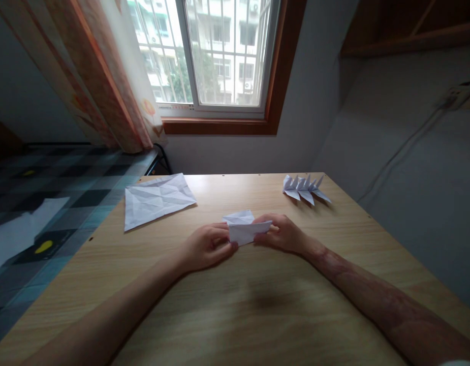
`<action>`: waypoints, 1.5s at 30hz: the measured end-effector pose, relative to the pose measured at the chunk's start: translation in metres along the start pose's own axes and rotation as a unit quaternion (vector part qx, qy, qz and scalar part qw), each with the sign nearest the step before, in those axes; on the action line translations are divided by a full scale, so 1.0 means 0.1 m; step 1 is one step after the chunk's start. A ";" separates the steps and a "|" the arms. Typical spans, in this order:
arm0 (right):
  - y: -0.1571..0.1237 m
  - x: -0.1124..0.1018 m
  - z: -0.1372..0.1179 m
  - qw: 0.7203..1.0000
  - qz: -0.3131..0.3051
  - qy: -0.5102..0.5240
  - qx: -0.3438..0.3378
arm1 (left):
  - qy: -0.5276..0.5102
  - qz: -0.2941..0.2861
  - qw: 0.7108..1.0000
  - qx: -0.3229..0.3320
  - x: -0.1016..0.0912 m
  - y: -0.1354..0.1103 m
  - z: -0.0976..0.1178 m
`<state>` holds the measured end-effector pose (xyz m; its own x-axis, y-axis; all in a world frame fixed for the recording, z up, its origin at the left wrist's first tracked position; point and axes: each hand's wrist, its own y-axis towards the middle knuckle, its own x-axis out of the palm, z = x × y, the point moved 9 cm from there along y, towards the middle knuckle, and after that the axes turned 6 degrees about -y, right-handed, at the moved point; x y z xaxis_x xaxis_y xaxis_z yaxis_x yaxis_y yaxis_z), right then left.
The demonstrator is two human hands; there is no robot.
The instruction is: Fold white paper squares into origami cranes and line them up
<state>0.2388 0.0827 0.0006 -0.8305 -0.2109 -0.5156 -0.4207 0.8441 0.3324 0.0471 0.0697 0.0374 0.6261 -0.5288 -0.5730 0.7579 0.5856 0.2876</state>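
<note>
Between my two hands is a small folded piece of white paper, with one flap standing up toward me and another part showing behind it. My left hand grips its left side, thumb at the lower front corner and fingers partly hidden behind the flap. On the right side, my right hand pinches the paper's edge between thumb and fingers. Both hands are low over the wooden table.
A creased white paper sheet lies at the table's far left. Several folded paper cranes stand in a row at the far right. Left of the table, a checked bed holds more white paper. A window is ahead.
</note>
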 end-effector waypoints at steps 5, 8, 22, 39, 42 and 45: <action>0.07 0.02 0.17 0.997 0.006 0.067 0.034 | 0.032 0.059 0.997 -0.039 -0.08 -0.02 -0.20; 0.09 -0.03 0.23 0.998 0.047 0.045 0.026 | 0.101 0.091 0.990 -0.048 -0.14 -0.04 -0.27; 0.06 0.16 -0.16 0.958 -0.053 -0.254 -0.126 | 0.303 0.051 0.950 0.048 0.03 -0.04 -0.18; 0.05 0.23 0.12 0.925 -0.101 -0.365 0.023 | 0.319 -0.052 0.937 -0.130 0.08 -0.10 -0.55; 0.08 0.18 0.17 0.933 -0.099 -0.344 0.035 | 0.314 -0.027 0.941 -0.125 0.04 -0.10 -0.53; 0.10 0.14 0.21 0.941 -0.088 -0.324 0.038 | 0.309 -0.005 0.944 -0.117 0.01 -0.10 -0.50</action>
<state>0.2311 0.0988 -0.0201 -0.3431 -0.0267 -0.9389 -0.4827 0.8625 0.1519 0.0307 0.0937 -0.0044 0.3373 -0.1181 -0.9339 0.6566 0.7404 0.1436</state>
